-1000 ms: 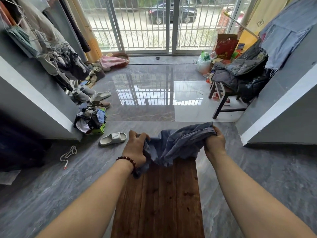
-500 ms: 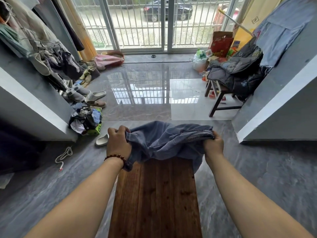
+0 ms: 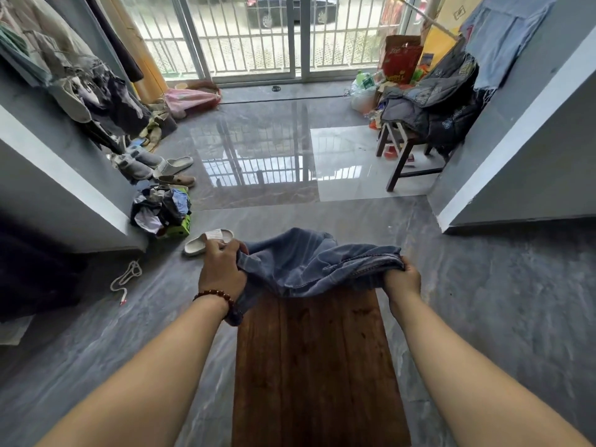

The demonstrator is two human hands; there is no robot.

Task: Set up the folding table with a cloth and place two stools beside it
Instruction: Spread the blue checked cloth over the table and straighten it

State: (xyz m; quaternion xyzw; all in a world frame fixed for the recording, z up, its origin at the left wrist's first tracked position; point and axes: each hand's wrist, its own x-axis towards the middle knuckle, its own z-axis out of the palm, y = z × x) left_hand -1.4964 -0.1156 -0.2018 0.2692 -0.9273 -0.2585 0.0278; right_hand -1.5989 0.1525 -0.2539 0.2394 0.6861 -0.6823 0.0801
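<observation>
Slipper (image 3: 208,241) lies left of the far end of the wooden table (image 3: 319,366). Over that end our left hand (image 3: 222,272) grips one side of the bunched blue cloth (image 3: 309,266), our right hand (image 3: 401,282) the other, fingers apparently curled under it. Beyond the table, rightward, stands a clothes-laden stool (image 3: 403,156).

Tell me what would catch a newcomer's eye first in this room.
At centre, the left hand and right hand each grip an end of a bunched blue cloth over the far edge of the dark wooden tabletop. Beyond, bright barred glass doors reflect in the glossy floor tiles.
</observation>
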